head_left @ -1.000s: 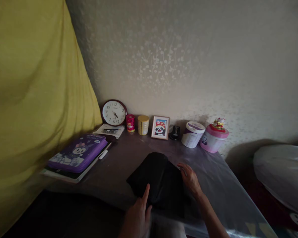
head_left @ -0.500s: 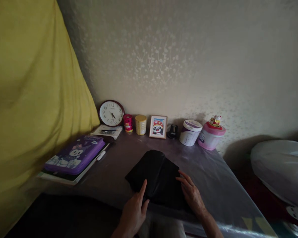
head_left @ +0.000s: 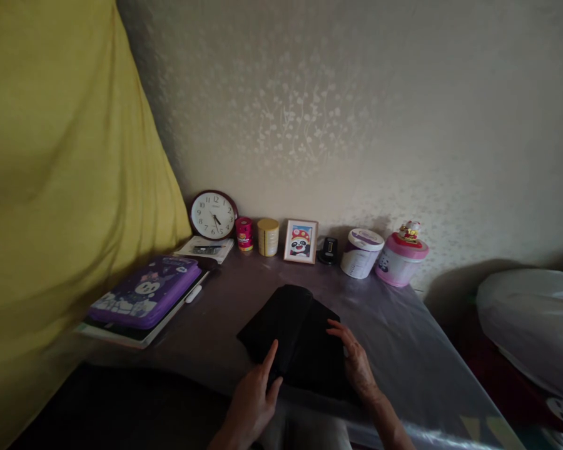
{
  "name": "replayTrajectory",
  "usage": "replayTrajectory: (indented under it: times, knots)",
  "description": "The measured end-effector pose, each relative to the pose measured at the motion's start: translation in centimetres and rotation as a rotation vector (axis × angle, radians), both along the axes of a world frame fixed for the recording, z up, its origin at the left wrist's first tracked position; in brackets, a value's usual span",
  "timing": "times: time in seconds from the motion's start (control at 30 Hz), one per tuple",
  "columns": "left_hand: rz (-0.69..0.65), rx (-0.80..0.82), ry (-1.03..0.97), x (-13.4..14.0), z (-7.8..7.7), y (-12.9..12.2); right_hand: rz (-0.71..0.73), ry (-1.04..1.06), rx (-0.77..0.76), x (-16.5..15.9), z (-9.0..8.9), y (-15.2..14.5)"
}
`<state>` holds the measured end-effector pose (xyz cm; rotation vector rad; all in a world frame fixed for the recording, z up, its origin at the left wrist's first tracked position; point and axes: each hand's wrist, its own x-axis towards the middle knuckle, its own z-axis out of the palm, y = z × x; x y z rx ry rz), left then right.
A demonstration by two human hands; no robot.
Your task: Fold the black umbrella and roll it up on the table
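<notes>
A piece of black fabric (head_left: 286,325), partly folded over itself, lies on the table in front of me. My left hand (head_left: 256,394) rests at its near left edge, index finger stretched out over the fold and thumb apart. On the other side, my right hand (head_left: 354,359) is at the fabric's right part, its fingers extended and slightly bent over the surface. Neither hand visibly grips the cloth. Another dark, black piece (head_left: 136,406) spreads along the table's near left side; its kind is hard to make out.
A purple cartoon case (head_left: 145,294) lies on books at left, beside a yellow curtain (head_left: 65,156). Along the wall stand a clock (head_left: 213,214), a red can (head_left: 244,235), a yellow-lidded can (head_left: 268,237), a framed panda picture (head_left: 301,241) and two tubs (head_left: 360,256).
My right hand has shifted slightly left and inward over the black fabric, fingers bending more. My left hand stays almost still. The view has moved a little.
</notes>
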<state>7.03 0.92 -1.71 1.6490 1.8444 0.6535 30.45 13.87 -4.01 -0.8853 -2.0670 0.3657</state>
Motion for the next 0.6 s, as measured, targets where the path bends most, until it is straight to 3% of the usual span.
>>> replayTrajectory:
  times: [0.17, 0.37, 0.47, 0.6]
  knots:
    - [0.004, 0.02, -0.109, -0.4, 0.1, 0.0, -0.021, 0.02, -0.042, -1.0, 1.1, 0.8]
    - [-0.023, 0.051, -0.252, -0.9, 0.3, 0.0, 0.083, 0.005, 0.072, -3.3, 4.3, 1.7]
    - [-0.036, 0.043, -0.241, -0.9, 0.4, -0.1, 0.119, -0.038, 0.104, -4.9, 5.4, 2.2]
    - [-0.056, 0.029, -0.168, -0.7, -0.1, 0.0, 0.141, -0.089, 0.142, -7.0, 5.5, 2.9]
